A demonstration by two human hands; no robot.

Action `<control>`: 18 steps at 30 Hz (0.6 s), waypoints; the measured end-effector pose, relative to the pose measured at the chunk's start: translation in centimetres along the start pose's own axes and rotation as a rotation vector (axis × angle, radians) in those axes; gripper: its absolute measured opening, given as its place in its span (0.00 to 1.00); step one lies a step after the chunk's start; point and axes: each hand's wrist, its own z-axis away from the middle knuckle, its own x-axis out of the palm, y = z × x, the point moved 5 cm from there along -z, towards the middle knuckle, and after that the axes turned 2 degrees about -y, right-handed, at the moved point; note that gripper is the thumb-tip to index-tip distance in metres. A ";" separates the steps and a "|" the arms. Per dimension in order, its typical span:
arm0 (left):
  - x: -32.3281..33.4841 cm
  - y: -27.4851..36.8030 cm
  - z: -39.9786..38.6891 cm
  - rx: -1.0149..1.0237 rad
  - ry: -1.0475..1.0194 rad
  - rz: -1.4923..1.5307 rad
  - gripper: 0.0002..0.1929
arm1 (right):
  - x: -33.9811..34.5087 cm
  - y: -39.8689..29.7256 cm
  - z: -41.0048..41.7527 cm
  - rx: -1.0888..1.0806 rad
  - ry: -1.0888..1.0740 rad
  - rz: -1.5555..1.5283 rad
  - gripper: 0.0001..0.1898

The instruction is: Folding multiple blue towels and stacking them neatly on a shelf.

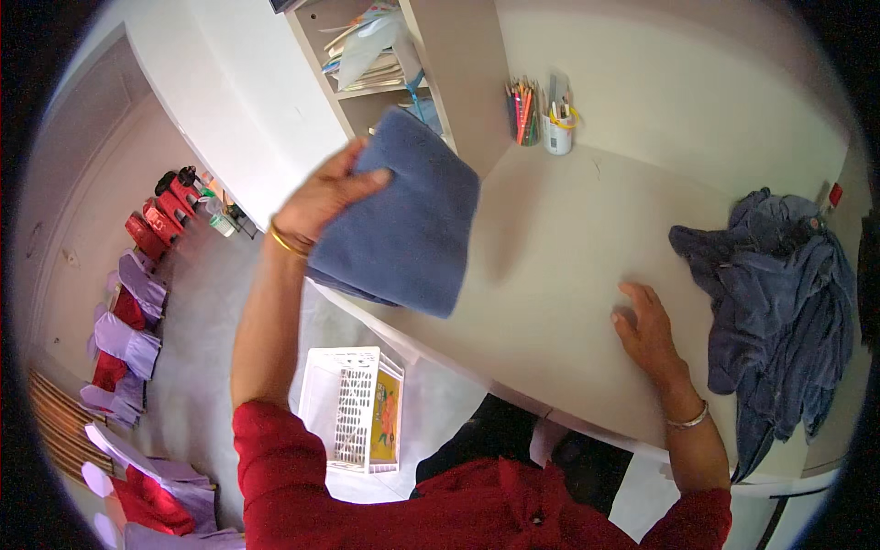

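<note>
My left hand (337,189) grips a folded blue-grey cloth (405,220) by its left edge, thumb on top. The cloth is held up over the left end of the desk (550,289), partly in front of the shelf unit. On the right, my right hand (643,333) hovers over or rests on the desktop with fingers apart and nothing in it. Just beyond that hand lies a crumpled heap of dark blue clothing (784,295). The cloth's underside is mostly hidden.
A shelf unit (460,75) with stacked papers (378,69) rises at the back left. Colored pencils (524,113) and a white cup of pens (557,134) stand against the wall. White plastic basket (354,412) sits on the floor. Covered chairs (127,340) and red stools (165,213) line the left.
</note>
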 end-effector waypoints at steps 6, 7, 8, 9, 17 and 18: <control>-8.6 0.9 0.3 0.000 0.142 -0.025 0.23 | -0.1 0.5 0.3 -0.017 -0.017 0.039 0.20; -10.1 -0.1 0.3 0.004 0.141 -0.022 0.23 | 0.0 0.7 0.4 -0.018 -0.015 0.044 0.20; -12.2 -2.2 0.4 -0.088 0.144 -0.184 0.22 | 0.0 0.8 0.6 -0.061 0.007 0.074 0.19; -14.5 -4.7 0.5 -0.180 0.146 -0.345 0.21 | 0.1 0.7 0.7 -0.102 0.029 0.104 0.18; -18.1 -15.1 1.7 -0.269 0.267 -0.484 0.24 | 0.9 -0.5 0.4 -0.135 0.010 0.069 0.17; -16.9 -13.5 1.4 -0.264 0.370 -0.732 0.28 | 0.4 -0.6 0.6 -0.130 0.038 0.058 0.17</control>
